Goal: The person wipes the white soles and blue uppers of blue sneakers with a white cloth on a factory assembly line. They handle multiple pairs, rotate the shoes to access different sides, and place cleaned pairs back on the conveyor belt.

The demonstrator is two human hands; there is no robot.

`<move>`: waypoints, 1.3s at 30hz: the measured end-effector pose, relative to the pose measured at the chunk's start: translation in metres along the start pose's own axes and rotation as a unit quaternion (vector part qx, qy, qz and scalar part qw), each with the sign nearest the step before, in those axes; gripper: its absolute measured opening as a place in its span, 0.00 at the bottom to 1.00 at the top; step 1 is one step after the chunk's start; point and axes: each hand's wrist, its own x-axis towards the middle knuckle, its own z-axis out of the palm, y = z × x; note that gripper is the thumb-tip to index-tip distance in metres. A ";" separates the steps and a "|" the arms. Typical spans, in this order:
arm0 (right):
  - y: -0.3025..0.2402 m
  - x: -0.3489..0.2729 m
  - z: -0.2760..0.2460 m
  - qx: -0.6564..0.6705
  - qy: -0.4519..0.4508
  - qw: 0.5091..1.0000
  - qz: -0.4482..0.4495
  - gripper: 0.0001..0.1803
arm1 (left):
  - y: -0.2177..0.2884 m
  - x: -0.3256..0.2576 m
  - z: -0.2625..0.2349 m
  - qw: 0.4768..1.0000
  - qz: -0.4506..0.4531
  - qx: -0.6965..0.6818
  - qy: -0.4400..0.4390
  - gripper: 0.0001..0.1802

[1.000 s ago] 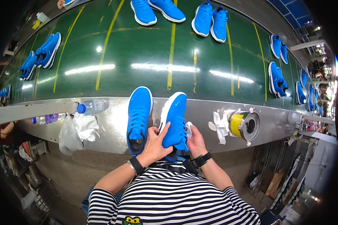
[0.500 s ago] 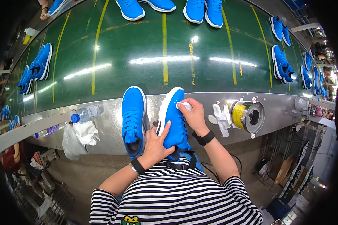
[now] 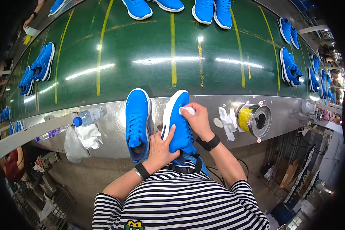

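Observation:
Tilted on its side, a blue sneaker (image 3: 175, 134) with a white sole lies at the metal ledge in front of me. My left hand (image 3: 161, 152) grips its heel end, thumb along the sole edge. A small white cloth or tissue (image 3: 188, 110) is pinched in the fingers of my right hand (image 3: 198, 120), pressed against the upper near the toe. Just left of it the matching blue sneaker (image 3: 136, 119) rests upright, toe pointing away from me, touched by neither hand as far as I can see.
A green conveyor belt (image 3: 130, 76) with yellow lines carries several blue sneakers (image 3: 290, 67) beyond the metal ledge (image 3: 115, 134). On the ledge, a blue-capped bottle (image 3: 89, 117) and white crumpled tissue (image 3: 89, 135) stand left; white scraps (image 3: 229, 122) and a metal can (image 3: 255, 120) lie right.
The sneakers on the belt appear shifted slightly right in view. My right hand still presses the cloth near the toe, having moved very little; the left hand keeps its grip.

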 end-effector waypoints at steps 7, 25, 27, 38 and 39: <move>0.007 0.009 0.008 0.005 0.053 0.999 0.001 0.10 | 0.002 0.001 0.000 0.999 -0.015 -0.015 -0.028 0.53; 0.017 0.018 0.014 -0.036 0.188 0.978 -0.088 0.09 | -0.005 -0.002 0.006 1.000 0.010 0.006 -0.004 0.53; 0.030 0.014 0.000 -0.004 0.214 0.972 -0.093 0.09 | -0.005 -0.004 0.007 0.999 0.029 0.029 0.007 0.53; 0.013 0.026 -0.021 0.082 0.194 0.970 -0.122 0.08 | -0.008 -0.008 0.013 0.998 0.047 0.035 0.020 0.52; 0.009 0.031 -0.019 0.039 0.193 0.968 -0.156 0.08 | -0.007 -0.007 0.013 0.998 0.049 0.039 0.019 0.52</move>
